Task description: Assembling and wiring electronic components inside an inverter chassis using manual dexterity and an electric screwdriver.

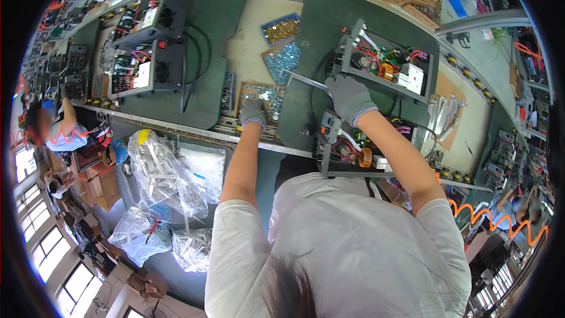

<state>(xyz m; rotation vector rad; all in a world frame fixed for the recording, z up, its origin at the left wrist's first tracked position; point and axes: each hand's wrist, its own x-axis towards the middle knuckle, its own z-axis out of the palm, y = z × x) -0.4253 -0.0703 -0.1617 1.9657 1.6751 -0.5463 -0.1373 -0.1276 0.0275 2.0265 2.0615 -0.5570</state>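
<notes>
My left hand [253, 112], in a grey glove, reaches into a shallow cardboard box [241, 95] of small silvery hardware. Its fingers look bunched, and anything in them is hidden. My right hand [351, 99], gloved too, is closed around one end of a long, flat metal strip [307, 80] that points left over the green board. That hand is beside the front edge of an open device chassis [376, 73], which holds circuit boards, copper coils and coloured wires. A second open chassis [348, 152] stands nearer to me, partly under my right forearm.
Behind my left hand are a box of silvery screws [282, 62] and a blue tray of brass-coloured parts [280, 28]. Two dark units [168, 65] with cables stand left. Metal brackets [444, 115] lie right. Plastic bags [165, 165] sit below the bench's left side. A co-worker [62, 126] is far left.
</notes>
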